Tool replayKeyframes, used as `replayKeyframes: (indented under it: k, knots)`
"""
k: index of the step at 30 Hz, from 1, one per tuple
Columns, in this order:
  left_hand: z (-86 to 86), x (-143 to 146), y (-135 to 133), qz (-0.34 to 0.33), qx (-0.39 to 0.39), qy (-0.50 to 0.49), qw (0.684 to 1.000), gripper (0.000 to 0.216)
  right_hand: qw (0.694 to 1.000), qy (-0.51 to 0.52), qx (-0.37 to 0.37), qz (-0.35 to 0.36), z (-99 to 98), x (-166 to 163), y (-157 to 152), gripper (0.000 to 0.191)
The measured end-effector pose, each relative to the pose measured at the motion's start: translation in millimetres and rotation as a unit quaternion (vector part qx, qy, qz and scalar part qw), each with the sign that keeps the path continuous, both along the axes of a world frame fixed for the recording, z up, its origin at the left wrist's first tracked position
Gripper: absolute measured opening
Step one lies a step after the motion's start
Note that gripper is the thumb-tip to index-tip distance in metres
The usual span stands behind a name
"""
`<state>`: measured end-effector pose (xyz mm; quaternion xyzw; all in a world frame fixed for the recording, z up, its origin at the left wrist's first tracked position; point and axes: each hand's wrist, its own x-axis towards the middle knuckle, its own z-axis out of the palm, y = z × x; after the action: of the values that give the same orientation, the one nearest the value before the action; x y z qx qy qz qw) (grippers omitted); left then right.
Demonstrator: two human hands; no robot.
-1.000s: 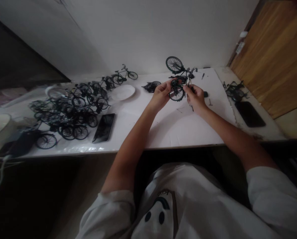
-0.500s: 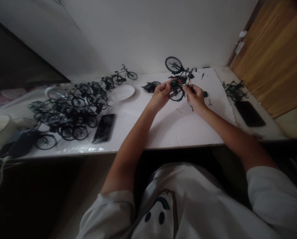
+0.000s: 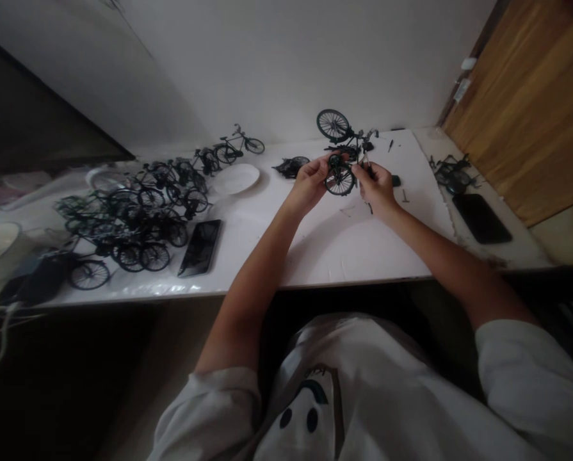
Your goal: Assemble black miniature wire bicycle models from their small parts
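Above the white board my left hand (image 3: 311, 179) is closed on a dark miniature bicycle (image 3: 340, 180), thumb and fingers pinching it beside the lower spoked wheel. Its other wheel (image 3: 333, 125) points up toward the wall, and the handlebar (image 3: 371, 135) sticks out to the right. Close against the bicycle's right side, my right hand (image 3: 376, 186) is closed in a pinch around a thin tool, mostly covered by the fingers. A dark end of this tool (image 3: 371, 209) shows below the hand. The exact contact point on the bicycle is hidden.
Many miniature bicycles (image 3: 137, 211) crowd the left side, near a white plate (image 3: 237, 178) and a phone (image 3: 200, 248). Dark bicycle parts (image 3: 292, 167) lie behind my left hand. Another phone (image 3: 482, 218) and more parts (image 3: 454, 173) rest at the right.
Both hands keep their hold in nearly the same place. The bicycle's upper wheel and handlebar have shifted very slightly left.
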<state>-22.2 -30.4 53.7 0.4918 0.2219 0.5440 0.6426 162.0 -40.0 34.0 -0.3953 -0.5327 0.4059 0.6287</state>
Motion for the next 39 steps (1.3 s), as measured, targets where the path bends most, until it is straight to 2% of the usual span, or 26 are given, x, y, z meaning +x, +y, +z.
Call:
replayKeyframes:
  k: [15, 27, 31, 33, 35, 39]
  knots:
    - [-2.4, -1, 5, 0.013, 0.075, 0.064, 0.995, 0.050, 1.000, 0.019, 0.015, 0.002, -3.5, 0, 2, 0.073]
    - [1.3, 1, -3, 0.016, 0.009, 0.023, 1.000, 0.044, 1.000, 0.011, 0.012, -0.002, -2.0, 0, 1, 0.074]
    - [-0.8, 1, 1, 0.026, 0.031, 0.047, 0.998, 0.048, 1.000, 0.001, 0.012, -0.007, -2.3, 1, 1, 0.072]
    - [-4.3, -1, 6, 0.045, 0.069, 0.076, 0.994, 0.052, 1.000, 0.002, 0.023, -0.015, -3.0, 3, 4, 0.071]
    - [-8.1, -2, 10, 0.090, 0.120, 0.116, 0.982, 0.056, 0.999, 0.010, 0.039, -0.032, -3.1, 5, 7, 0.070]
    - [-12.6, -3, 9, 0.219, 0.239, 0.219, 0.920, 0.055, 0.997, 0.035, 0.046, -0.053, 2.6, 11, 12, 0.067]
